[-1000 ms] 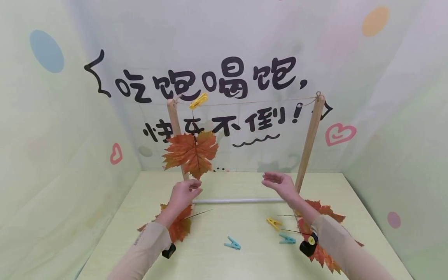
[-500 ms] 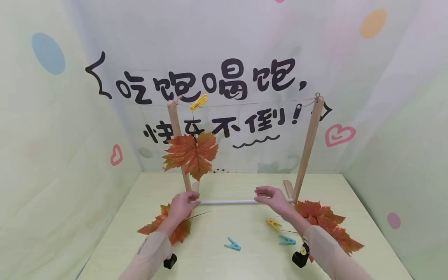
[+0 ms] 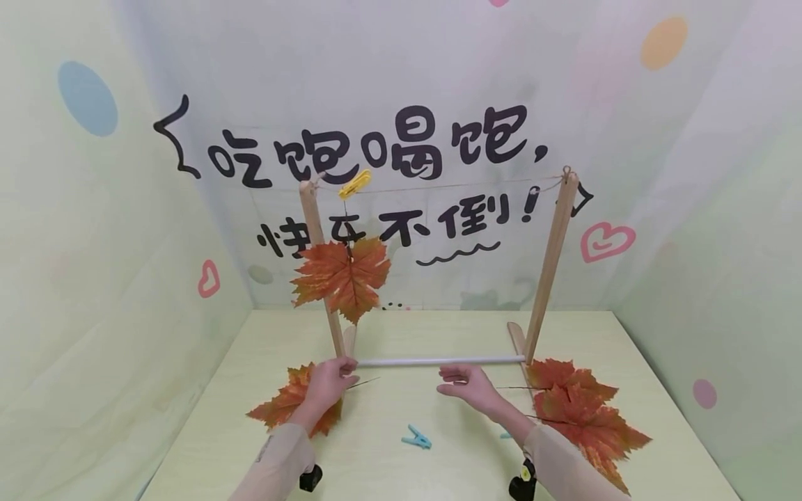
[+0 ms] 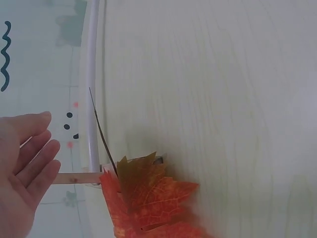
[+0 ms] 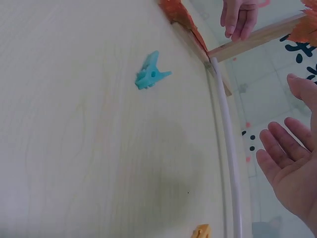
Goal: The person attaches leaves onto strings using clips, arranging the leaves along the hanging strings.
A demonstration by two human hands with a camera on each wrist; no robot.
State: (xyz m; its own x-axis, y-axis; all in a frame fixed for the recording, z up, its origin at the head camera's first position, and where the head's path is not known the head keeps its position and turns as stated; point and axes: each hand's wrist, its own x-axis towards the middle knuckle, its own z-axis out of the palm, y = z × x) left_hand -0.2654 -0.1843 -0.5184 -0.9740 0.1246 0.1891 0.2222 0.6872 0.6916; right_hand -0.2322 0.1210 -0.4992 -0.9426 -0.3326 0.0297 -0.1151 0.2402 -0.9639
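Note:
My left hand (image 3: 332,386), fingers relaxed and holding nothing, hovers over an orange maple leaf (image 3: 282,405) with a thin dark stem. In the left wrist view, that leaf (image 4: 153,198) lies apart from the fingers. My right hand (image 3: 473,391) is also unoccupied, in front of the white crossbar (image 3: 420,362). A blue clothespin (image 3: 416,437) lies between the forearms; a second blue clothespin (image 3: 506,435) is mostly hidden by the right arm. Low in the right wrist view, part of a yellow clothespin (image 5: 201,231) shows. Several maple leaves (image 3: 589,421) overlap beside the right forearm.
Two wooden posts (image 3: 551,264) stand on the pale table (image 3: 376,473), joined by a string (image 3: 438,186). From it a yellow clothespin (image 3: 356,184) holds a hanging maple leaf (image 3: 347,275) near the left post. A printed cloth backdrop (image 3: 401,62) encloses the table.
Both hands have come down toward the table, the right one also shifting left. The right hand and arm now cover the yellow clothespin on the table and most of one blue clothespin.

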